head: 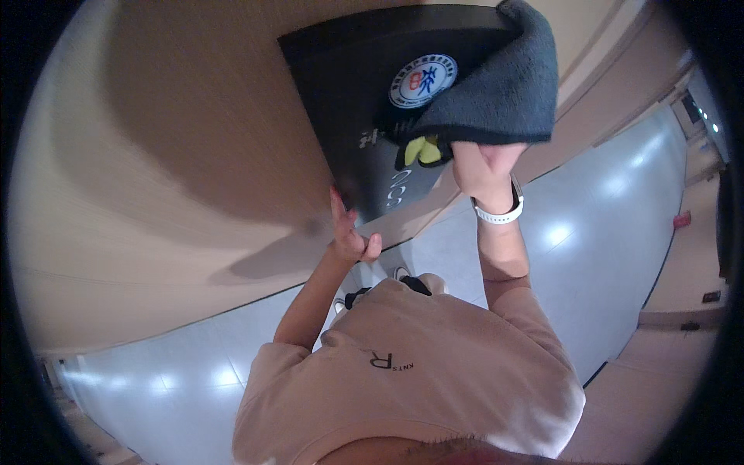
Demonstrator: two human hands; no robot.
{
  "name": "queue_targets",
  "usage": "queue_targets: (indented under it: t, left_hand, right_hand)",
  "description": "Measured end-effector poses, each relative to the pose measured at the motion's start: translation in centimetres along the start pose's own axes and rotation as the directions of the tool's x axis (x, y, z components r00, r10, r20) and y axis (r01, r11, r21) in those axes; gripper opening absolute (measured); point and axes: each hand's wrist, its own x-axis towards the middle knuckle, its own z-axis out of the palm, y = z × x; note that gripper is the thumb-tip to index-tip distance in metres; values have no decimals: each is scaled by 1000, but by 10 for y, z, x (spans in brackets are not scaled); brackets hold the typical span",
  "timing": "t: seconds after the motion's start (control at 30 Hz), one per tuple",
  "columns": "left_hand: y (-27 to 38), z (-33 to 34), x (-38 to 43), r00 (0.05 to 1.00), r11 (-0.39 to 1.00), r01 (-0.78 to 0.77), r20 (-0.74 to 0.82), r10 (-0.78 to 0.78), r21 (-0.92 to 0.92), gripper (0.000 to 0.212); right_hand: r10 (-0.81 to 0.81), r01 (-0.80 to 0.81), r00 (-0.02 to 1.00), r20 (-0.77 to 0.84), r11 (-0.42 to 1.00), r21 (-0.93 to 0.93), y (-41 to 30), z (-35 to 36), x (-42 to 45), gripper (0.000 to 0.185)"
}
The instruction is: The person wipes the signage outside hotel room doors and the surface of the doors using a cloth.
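Note:
A black sign plate with a round white emblem and pale writing is on the light wood-grain wall. My right hand, with a white-strapped watch at the wrist, holds a dark grey cloth against the plate's right part; the cloth covers the fingertips. A small yellow-green and black item shows just below the cloth, beside my right hand; what it is cannot be told. My left hand is at the plate's lower left corner, fingers apart, holding nothing.
The wood-grain wall fills the upper left. Grey floor tiles with light reflections run along a corridor, with another wall on the far right. A small red box is on that side.

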Motion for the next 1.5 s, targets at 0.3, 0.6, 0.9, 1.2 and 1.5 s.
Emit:
queue_targets:
  t: [0.3,0.6,0.9,1.2,1.5]
  left_hand:
    - [13,2,-29,991,993,121,56,-122,9,84]
    - [19,-8,-43,996,983,76,36,-83,169,83]
    - [52,-50,-34,832,856,513,211,-513,59,56]
    - [62,-115,36,967,983,177,197,-163,-57,38]
    - [42,-172,100,968,883,-230,188,165,409,21]
  right_hand:
    - [-24,114,963,268,939,-323,82,18,-177,35]
    - [-86,170,970,226,907,-386,16,17,-32,36]
    - [0,196,949,316,784,-589,19,90,-137,97]
    - [80,-18,995,66,756,-654,-20,111,-62,91]
    - [-107,-83,965,-238,739,-669,-45,73,26,63]
